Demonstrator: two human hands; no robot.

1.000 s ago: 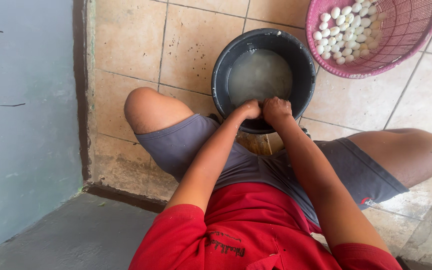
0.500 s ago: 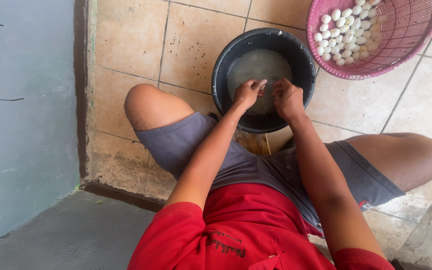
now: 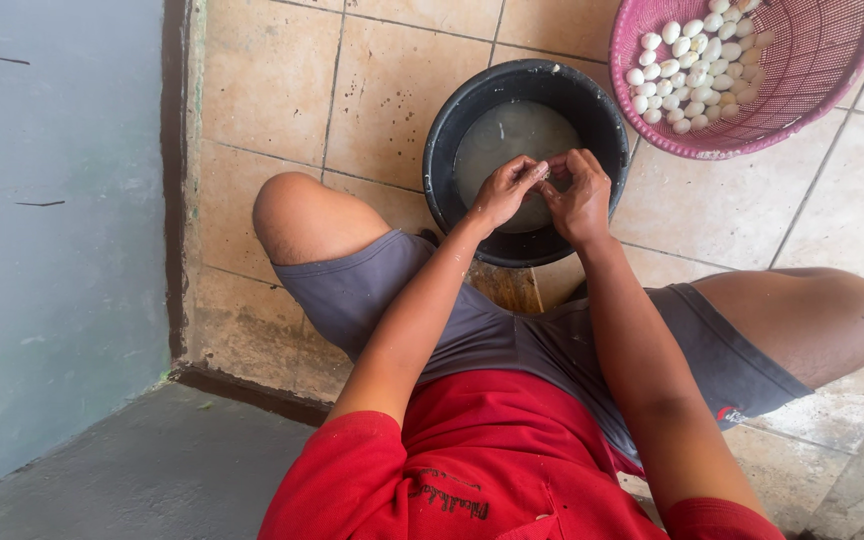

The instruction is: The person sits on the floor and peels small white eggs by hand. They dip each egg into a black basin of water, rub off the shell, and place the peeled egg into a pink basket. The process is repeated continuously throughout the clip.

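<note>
- Head view: we hold our left hand (image 3: 505,190) and right hand (image 3: 580,195) together over the black bucket (image 3: 442,150) of cloudy water, so drips fall back in.
- Both grips pinch one small pale object (image 3: 542,173) between the fingertips; we cannot tell what it is.
- The pink basket (image 3: 822,90) of white eggs (image 3: 697,55) sits near the bucket on the tiled floor (image 3: 272,90).

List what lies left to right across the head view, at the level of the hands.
Grey wall → tiled floor → black bucket rim → left hand → right hand → pink basket of white eggs.
</note>
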